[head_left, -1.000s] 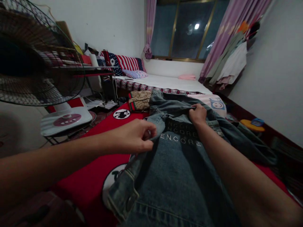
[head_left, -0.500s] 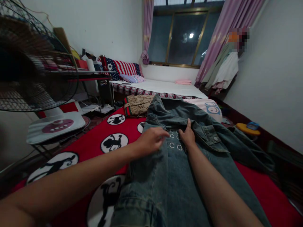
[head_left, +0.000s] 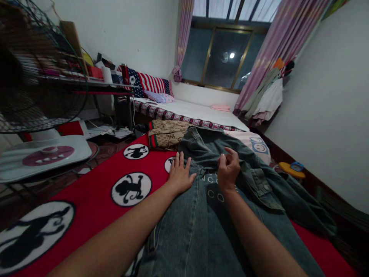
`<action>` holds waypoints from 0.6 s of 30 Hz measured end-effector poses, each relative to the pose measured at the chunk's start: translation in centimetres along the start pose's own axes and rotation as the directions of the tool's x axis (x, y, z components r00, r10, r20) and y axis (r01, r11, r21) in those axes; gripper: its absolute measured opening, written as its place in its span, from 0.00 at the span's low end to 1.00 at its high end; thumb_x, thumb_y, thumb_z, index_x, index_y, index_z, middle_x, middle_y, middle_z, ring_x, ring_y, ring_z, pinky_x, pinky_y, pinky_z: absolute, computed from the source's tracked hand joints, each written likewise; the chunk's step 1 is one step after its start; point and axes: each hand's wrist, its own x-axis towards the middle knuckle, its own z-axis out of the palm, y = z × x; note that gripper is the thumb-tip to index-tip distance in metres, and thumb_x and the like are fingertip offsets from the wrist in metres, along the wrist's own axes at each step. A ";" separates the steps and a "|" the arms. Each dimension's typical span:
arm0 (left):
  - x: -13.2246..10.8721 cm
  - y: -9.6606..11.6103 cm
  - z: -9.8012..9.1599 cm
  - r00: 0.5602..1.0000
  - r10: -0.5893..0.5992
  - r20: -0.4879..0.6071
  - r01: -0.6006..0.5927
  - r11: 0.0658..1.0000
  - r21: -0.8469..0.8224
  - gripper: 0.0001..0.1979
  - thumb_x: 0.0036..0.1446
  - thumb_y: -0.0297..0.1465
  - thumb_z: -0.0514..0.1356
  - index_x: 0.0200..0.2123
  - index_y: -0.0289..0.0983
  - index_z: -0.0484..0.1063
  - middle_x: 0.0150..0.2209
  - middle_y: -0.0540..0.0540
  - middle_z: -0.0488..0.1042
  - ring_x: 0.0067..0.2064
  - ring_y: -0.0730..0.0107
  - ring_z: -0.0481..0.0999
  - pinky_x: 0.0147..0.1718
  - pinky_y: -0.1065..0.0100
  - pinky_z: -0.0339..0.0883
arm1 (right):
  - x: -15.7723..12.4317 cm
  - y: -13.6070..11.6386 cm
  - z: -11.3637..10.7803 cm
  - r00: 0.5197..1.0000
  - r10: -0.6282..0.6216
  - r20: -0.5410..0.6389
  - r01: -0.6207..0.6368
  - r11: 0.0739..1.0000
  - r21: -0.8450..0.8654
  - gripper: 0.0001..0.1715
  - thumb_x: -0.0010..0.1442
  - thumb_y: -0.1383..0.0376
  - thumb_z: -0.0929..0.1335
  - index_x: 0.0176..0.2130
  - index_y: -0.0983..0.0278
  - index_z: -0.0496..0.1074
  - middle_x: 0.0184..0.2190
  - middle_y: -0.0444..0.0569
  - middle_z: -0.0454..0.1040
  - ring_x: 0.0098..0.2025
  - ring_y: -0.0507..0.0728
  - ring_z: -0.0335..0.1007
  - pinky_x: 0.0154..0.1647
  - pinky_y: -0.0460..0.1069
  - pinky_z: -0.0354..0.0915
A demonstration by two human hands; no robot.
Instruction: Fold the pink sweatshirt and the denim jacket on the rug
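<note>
A blue-green denim jacket (head_left: 196, 219) lies spread over a red blanket (head_left: 95, 173) with black-and-white round figures. My left hand (head_left: 180, 175) rests flat near the jacket's left edge, fingers spread and pointing away from me. Over the jacket's middle, beside its pale lettering, my right hand (head_left: 229, 169) is curled with thumb and index close together; nothing shows between them. A buttoned pocket flap (head_left: 262, 182) lies right of that hand. The right sleeve (head_left: 305, 207) stretches out to the right.
Beyond the jacket lie a tan patterned cloth (head_left: 167, 134) and a pale pink item with a smiley patch (head_left: 259, 145). A standing fan (head_left: 40, 77) is close on the left. A white-topped bed (head_left: 190, 108) stands under the window. A yellow stool (head_left: 291, 170) is at right.
My left hand has gone from a loose curl to lying flat, slightly left on the jacket. My right hand has turned and curled its fingers. The view has shifted a little.
</note>
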 end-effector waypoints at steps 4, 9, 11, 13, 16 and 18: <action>0.1 -0.3 0.4 1.000 0.003 -0.025 -0.003 1.000 -0.018 0.38 0.61 0.48 0.53 0.68 0.35 0.52 0.71 0.33 0.38 0.70 0.42 0.32 0.65 0.46 0.41 | 3.5 -1.5 4.5 0.985 -0.055 0.163 0.054 0.998 0.007 0.23 0.57 0.55 0.65 0.47 0.67 0.69 0.42 0.57 0.76 0.44 0.61 0.73 0.49 0.54 0.65; 0.1 -0.3 0.2 1.000 -0.002 -0.001 0.002 0.999 -0.038 0.38 0.60 0.49 0.53 0.67 0.35 0.54 0.70 0.33 0.39 0.70 0.42 0.32 0.64 0.45 0.42 | 7.4 -1.8 9.3 0.840 0.036 0.541 0.056 0.987 -0.153 0.47 0.47 0.52 0.73 0.60 0.69 0.61 0.52 0.61 0.72 0.53 0.65 0.69 0.52 0.55 0.64; -0.1 -0.1 0.0 1.000 -0.005 -0.014 0.004 0.999 -0.051 0.37 0.60 0.48 0.54 0.67 0.34 0.54 0.70 0.32 0.38 0.70 0.42 0.32 0.64 0.45 0.42 | 8.7 -1.9 10.1 0.787 0.044 0.615 0.113 0.970 -0.214 0.37 0.49 0.55 0.72 0.55 0.67 0.67 0.46 0.56 0.76 0.49 0.64 0.72 0.50 0.53 0.65; -0.3 0.2 -0.2 0.997 0.016 -0.076 -0.021 0.998 -0.065 0.38 0.59 0.46 0.56 0.68 0.37 0.51 0.71 0.34 0.34 0.70 0.43 0.32 0.64 0.44 0.42 | 10.0 -1.8 10.4 0.847 0.019 0.532 0.140 0.956 -0.257 0.26 0.55 0.58 0.68 0.52 0.64 0.71 0.42 0.53 0.78 0.46 0.62 0.72 0.48 0.52 0.65; -0.6 0.4 -0.3 0.985 0.070 -0.160 -0.083 0.994 -0.077 0.40 0.58 0.44 0.58 0.69 0.43 0.46 0.71 0.39 0.29 0.70 0.45 0.29 0.64 0.42 0.41 | 11.1 -1.0 10.5 0.949 -0.043 0.312 0.149 0.934 -0.325 0.26 0.60 0.59 0.60 0.55 0.64 0.70 0.44 0.52 0.78 0.47 0.61 0.71 0.48 0.52 0.65; -0.7 0.5 -0.2 0.987 0.078 -0.141 -0.090 0.993 -0.080 0.38 0.58 0.46 0.58 0.68 0.44 0.50 0.71 0.40 0.30 0.70 0.43 0.29 0.64 0.40 0.40 | 11.0 0.2 10.7 0.945 -0.032 0.327 0.178 0.887 -0.426 0.28 0.60 0.60 0.58 0.56 0.66 0.69 0.43 0.54 0.78 0.46 0.62 0.72 0.46 0.51 0.65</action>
